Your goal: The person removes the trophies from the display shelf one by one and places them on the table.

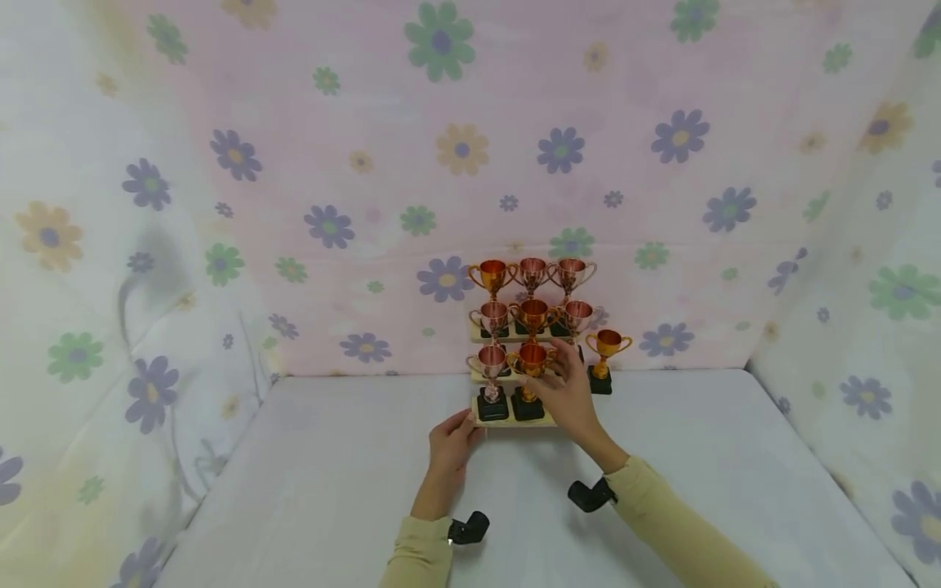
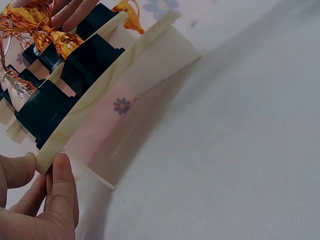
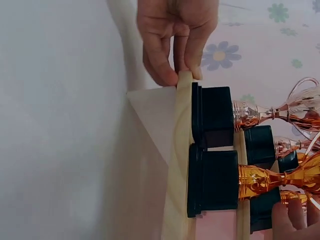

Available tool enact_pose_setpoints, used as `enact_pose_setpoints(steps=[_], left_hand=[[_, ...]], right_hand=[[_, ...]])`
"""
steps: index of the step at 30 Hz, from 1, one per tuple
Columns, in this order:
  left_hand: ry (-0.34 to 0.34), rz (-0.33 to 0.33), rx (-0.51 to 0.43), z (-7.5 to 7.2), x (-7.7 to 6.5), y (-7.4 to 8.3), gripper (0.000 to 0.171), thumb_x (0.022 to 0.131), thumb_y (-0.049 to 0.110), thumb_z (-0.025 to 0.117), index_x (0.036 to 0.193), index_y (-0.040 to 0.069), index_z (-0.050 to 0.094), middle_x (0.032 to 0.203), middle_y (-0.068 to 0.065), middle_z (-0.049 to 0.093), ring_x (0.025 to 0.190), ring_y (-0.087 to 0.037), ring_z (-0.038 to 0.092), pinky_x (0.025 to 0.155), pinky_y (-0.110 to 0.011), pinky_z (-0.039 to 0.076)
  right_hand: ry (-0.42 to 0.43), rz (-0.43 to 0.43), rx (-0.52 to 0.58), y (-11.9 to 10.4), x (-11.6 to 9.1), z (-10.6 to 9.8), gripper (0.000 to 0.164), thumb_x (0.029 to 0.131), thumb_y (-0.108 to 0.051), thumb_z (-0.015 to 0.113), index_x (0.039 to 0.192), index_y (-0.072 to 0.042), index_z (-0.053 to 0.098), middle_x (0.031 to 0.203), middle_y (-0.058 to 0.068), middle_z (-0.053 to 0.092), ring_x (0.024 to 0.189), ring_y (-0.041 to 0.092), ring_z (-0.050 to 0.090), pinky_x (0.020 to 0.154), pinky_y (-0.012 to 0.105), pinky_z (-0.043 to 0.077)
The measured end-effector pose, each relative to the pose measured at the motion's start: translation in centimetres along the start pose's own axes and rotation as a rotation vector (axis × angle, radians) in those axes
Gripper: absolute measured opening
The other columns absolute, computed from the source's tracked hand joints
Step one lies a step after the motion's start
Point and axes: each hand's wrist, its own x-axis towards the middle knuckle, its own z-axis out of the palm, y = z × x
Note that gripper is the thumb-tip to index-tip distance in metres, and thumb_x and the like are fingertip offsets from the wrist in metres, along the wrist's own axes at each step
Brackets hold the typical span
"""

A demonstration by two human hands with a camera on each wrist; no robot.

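A three-tier stepped wooden stand carries small gold and rose-gold trophy cups on black bases. My left hand pinches the front left corner of its lowest board between thumb and fingers, seen close in the left wrist view. On that board stand a rose-gold trophy and, to its right, a gold trophy. My right hand holds this gold trophy at its cup from the right, thumb in front. Its fingertips show beside the cup in the right wrist view, partly cut off.
Another gold trophy stands on the white table, just right of the stand. Rows of trophies fill the upper tiers, including a gold one at the top left. Flowered cloth hangs behind and along both sides.
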Motion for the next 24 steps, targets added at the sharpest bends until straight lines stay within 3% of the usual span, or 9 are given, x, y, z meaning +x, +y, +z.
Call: enact_pose_setpoints(steps=[7, 11, 17, 21, 24], left_hand=[[0.021, 0.013, -0.001, -0.2, 0.0, 0.1, 0.036, 0.105, 0.005, 0.055, 0.133, -0.018, 0.053, 0.130, -0.031, 0.059, 0.096, -0.013, 0.065, 0.088, -0.028, 0.060], [-0.013, 0.008, -0.003, -0.1, -0.2, -0.1, 0.039, 0.104, 0.006, 0.056, 0.134, -0.019, 0.052, 0.131, -0.032, 0.059, 0.095, -0.013, 0.066, 0.089, -0.029, 0.060], [0.017, 0.041, 0.020, -0.1, 0.1, -0.2, 0.036, 0.104, 0.003, 0.055, 0.132, -0.019, 0.054, 0.128, -0.033, 0.059, 0.091, -0.013, 0.066, 0.084, -0.027, 0.061], [0.021, 0.036, 0.015, 0.0, 0.2, -0.3, 0.035, 0.104, 0.003, 0.056, 0.131, -0.019, 0.054, 0.127, -0.033, 0.060, 0.091, -0.013, 0.066, 0.085, -0.028, 0.061], [0.026, 0.028, 0.007, 0.2, 0.1, -0.3, 0.035, 0.104, 0.003, 0.055, 0.132, -0.018, 0.054, 0.128, -0.033, 0.059, 0.093, -0.014, 0.066, 0.087, -0.029, 0.061]], right_hand=[[0.001, -0.049, -0.020, 0.6, 0.2, 0.6, 0.056, 0.089, 0.001, 0.077, 0.138, 0.000, 0.051, 0.129, 0.019, 0.058, 0.107, 0.021, 0.061, 0.090, 0.022, 0.057], [0.016, -0.088, -0.045, 0.7, -0.7, -0.4, 0.053, 0.086, 0.003, 0.079, 0.132, 0.002, 0.054, 0.127, 0.019, 0.061, 0.103, 0.014, 0.063, 0.089, 0.021, 0.058], [-0.019, -0.207, -0.016, -0.3, -1.9, -2.8, 0.052, 0.083, 0.008, 0.079, 0.129, 0.003, 0.055, 0.123, 0.018, 0.063, 0.103, 0.004, 0.065, 0.088, 0.020, 0.058], [-0.001, -0.307, -0.042, -1.3, -2.4, -5.4, 0.056, 0.079, 0.017, 0.077, 0.129, 0.006, 0.055, 0.120, 0.006, 0.065, 0.103, 0.002, 0.066, 0.087, 0.018, 0.058], [0.041, -0.324, -0.093, -1.5, -2.8, -7.7, 0.056, 0.077, 0.020, 0.077, 0.128, 0.008, 0.055, 0.120, -0.006, 0.063, 0.106, 0.000, 0.065, 0.087, 0.017, 0.057]])
